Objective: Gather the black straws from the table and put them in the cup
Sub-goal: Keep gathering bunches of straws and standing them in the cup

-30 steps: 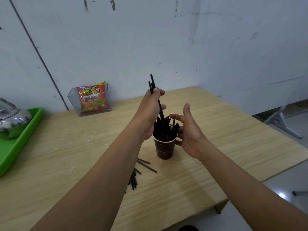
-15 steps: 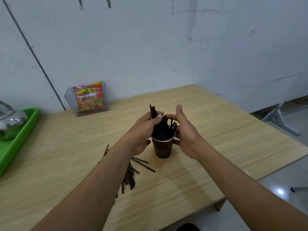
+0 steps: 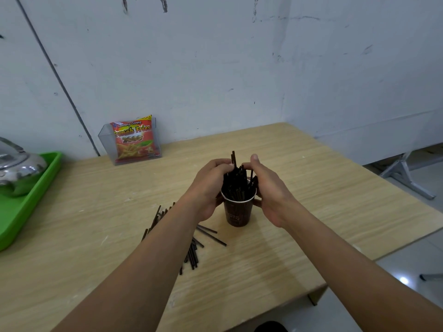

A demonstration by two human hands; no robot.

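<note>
A dark brown paper cup [image 3: 237,213] with a white rim stands upright mid-table, packed with black straws [image 3: 237,182] that stick up out of it. My left hand [image 3: 208,185] curls round the bundle from the left, its fingertips at the straw tops. Opposite it, my right hand [image 3: 268,188] cups the bundle and the cup's rim, fingers bent round the straws. Several loose black straws [image 3: 193,251] lie on the wooden table [image 3: 299,236] to the cup's near left, partly hidden under my left forearm.
A green tray [image 3: 26,202] with a metal kettle [image 3: 16,167] sits at the left edge. A clear holder with a red snack packet [image 3: 134,140] stands at the back by the wall. The table's front edge runs near right.
My left hand came down from above the cup, lowering its straws into the bundle. My right hand closed in from the right onto the straws.
</note>
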